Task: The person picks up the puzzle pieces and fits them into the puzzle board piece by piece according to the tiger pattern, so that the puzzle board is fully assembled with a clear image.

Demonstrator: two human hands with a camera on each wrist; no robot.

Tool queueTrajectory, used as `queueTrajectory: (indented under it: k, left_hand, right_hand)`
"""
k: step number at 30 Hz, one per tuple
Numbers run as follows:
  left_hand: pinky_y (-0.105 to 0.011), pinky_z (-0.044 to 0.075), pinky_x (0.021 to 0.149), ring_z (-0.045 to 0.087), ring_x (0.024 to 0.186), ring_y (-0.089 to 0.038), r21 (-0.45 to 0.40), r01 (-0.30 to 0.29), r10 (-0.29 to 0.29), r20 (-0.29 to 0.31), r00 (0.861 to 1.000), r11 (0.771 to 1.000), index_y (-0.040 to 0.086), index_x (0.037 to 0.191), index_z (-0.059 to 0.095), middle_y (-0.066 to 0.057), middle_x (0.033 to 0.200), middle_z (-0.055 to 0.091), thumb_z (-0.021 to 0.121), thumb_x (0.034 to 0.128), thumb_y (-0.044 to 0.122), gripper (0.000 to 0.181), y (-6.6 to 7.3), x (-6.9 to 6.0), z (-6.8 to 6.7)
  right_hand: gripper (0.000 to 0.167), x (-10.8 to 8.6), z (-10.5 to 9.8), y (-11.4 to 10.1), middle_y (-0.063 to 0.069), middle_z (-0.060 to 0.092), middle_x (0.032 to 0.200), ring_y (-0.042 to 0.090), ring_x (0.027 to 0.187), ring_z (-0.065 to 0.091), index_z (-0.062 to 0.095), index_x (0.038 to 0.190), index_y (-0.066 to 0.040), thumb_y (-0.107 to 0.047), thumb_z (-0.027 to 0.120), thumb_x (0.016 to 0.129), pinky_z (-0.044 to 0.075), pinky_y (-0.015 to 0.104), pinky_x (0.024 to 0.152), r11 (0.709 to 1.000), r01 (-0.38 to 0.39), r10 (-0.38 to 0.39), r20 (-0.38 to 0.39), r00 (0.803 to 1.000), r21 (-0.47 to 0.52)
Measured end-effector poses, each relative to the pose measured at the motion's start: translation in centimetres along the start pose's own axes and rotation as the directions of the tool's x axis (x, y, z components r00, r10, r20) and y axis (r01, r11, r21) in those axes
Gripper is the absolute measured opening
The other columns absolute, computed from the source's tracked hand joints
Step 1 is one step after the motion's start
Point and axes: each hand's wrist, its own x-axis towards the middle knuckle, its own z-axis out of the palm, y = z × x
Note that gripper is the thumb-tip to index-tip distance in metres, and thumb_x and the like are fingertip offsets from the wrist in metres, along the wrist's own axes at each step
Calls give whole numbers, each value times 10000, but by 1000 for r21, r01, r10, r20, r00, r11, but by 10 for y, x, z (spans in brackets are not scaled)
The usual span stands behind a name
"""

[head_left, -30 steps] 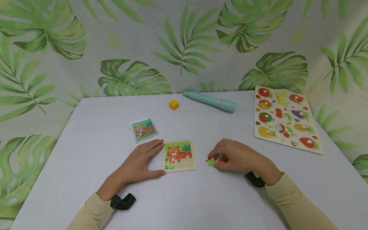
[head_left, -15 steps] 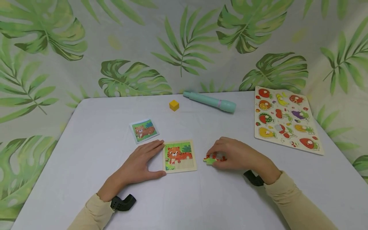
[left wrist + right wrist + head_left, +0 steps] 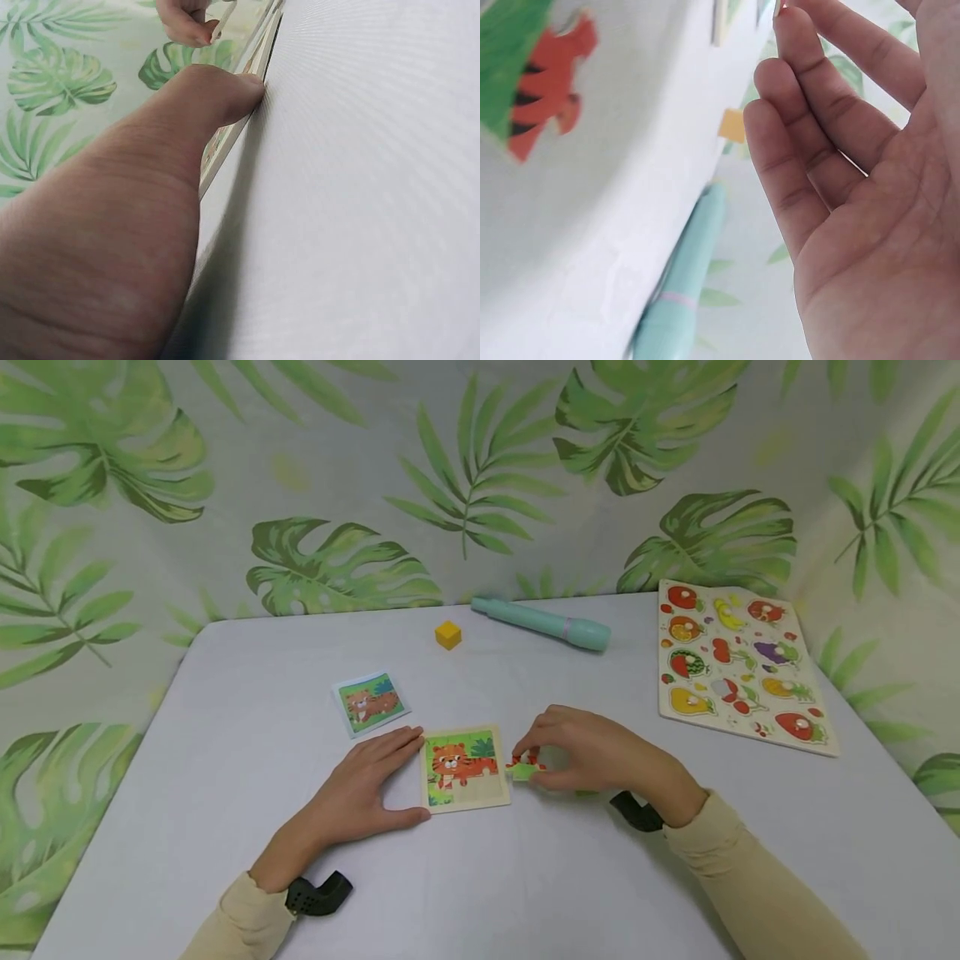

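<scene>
A wooden puzzle board [image 3: 480, 795] with a partly filled tiger picture lies flat on the table; bare wood shows at its lower right. My left hand [image 3: 358, 789] rests along its left side, fingers straight, fingertips at the upper left corner and thumb at the lower left corner. My right hand [image 3: 581, 752] pinches a green and red puzzle piece [image 3: 527, 772] between thumb and fingers, just right of the board. Another puzzle piece [image 3: 547, 82], orange with black stripes and green, lies on the table beneath the right hand, mostly hidden in the head view.
A tiger picture card [image 3: 371, 702] lies behind the left hand. Farther back are a yellow cube [image 3: 448, 635] and a mint-green tube-shaped object [image 3: 543, 621]. A fruit peg puzzle board [image 3: 742, 668] lies at the back right. A leaf-print cloth [image 3: 345, 564] hangs behind the table.
My right hand has moved left towards the board, lifting one puzzle piece away and leaving another on the table. The left hand keeps its place at the board. The head view has shifted slightly.
</scene>
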Motion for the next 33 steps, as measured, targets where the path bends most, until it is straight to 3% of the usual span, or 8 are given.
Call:
queueTrajectory:
  k: [9, 24, 33]
  left_hand:
    - [-563, 316, 1200, 337, 1532, -268, 2, -8, 8, -3, 1000, 1000, 120, 1584, 424, -24, 1665, 361, 779, 824, 606, 970, 2, 2, -2]
    - [-580, 316, 1194, 345, 1527, -276, -3, -8, 8, -15, 1000, 1000, 120, 1581, 431, -26, 1663, 365, 783, 817, 622, 980, 0, -1, 0]
    - [-571, 316, 1197, 342, 1530, -264, -1, -21, 21, -23, 1000, 1000, 124, 1583, 427, -17, 1665, 362, 782, 819, 625, 980, 0, -1, 0]
  right_hand:
    - [263, 8, -4, -7, -119, 675, 1021, 130, 1002, 613, 772, 1132, -248, -283, 822, 876, 546, 309, 854, 999, 32, -33, -21, 999, -20]
    - [266, 23, -6, -23, -76, 678, 1050, 152, 943, 672, 770, 1161, -187, -222, 795, 899, 587, 337, 837, 995, 42, -44, 18, 999, 88]
    - [252, 30, -4, -28, -67, 672, 1037, 150, 942, 673, 776, 1145, -174, -222, 789, 898, 554, 251, 834, 996, 62, -63, 17, 998, 70]
